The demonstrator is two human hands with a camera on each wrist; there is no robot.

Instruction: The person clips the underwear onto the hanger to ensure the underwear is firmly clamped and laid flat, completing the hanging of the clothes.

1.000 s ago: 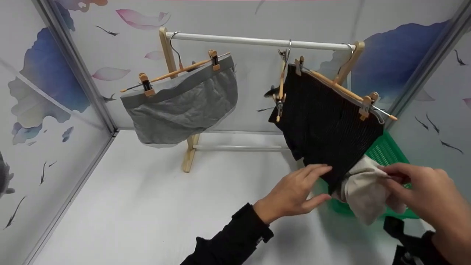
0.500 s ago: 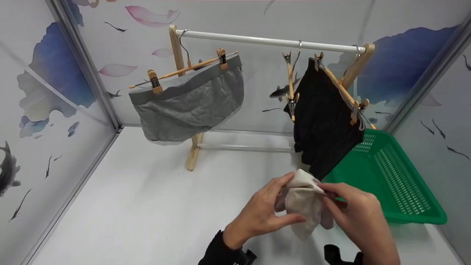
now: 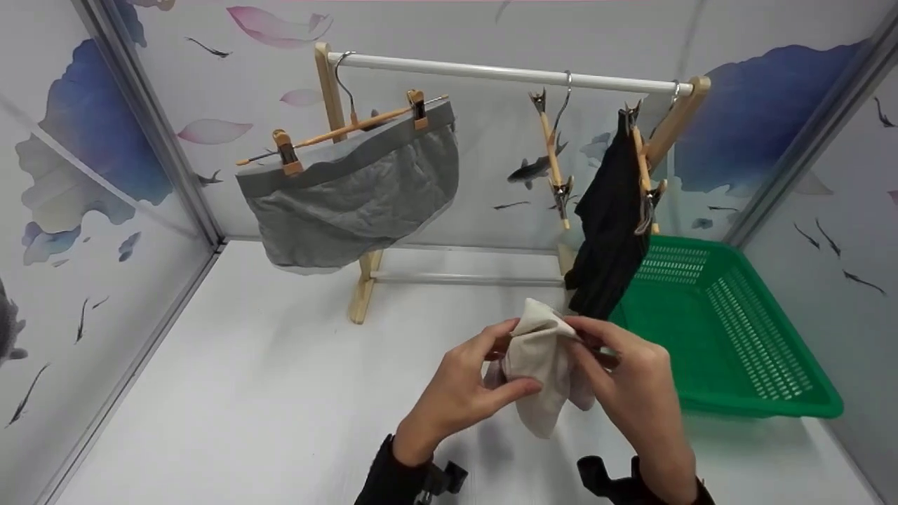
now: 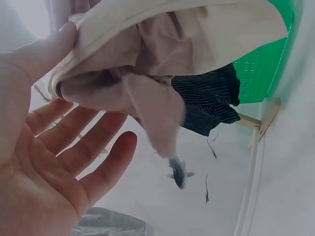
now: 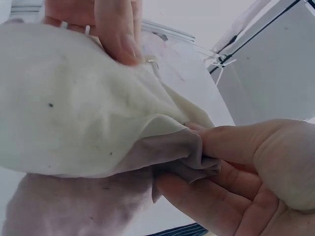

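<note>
A small cream garment with a mauve inner side (image 3: 540, 354) is bunched in the air between both hands, over the white table. My left hand (image 3: 459, 386) holds its left edge, thumb in front and fingers behind. On the other side, my right hand (image 3: 631, 382) pinches a fold of it between thumb and fingers. The right wrist view shows that fold of the garment (image 5: 88, 103) gathered under the thumb. In the left wrist view the mauve inner side (image 4: 162, 108) hangs loose near the spread fingers. The garment's full shape is hidden by its folds.
Behind the hands stands a rack with a white rail (image 3: 491, 71). Grey briefs (image 3: 358, 196) hang at left from a clip hanger. An unloaded clip hanger (image 3: 553, 158) and a black ribbed garment (image 3: 610, 231) hang at right. A green basket (image 3: 793, 344) stands at right.
Both hands have moved left with the cream garment, away from the basket. My left hand, apart from it at first, now holds it. The black garment has swung round edge-on.
</note>
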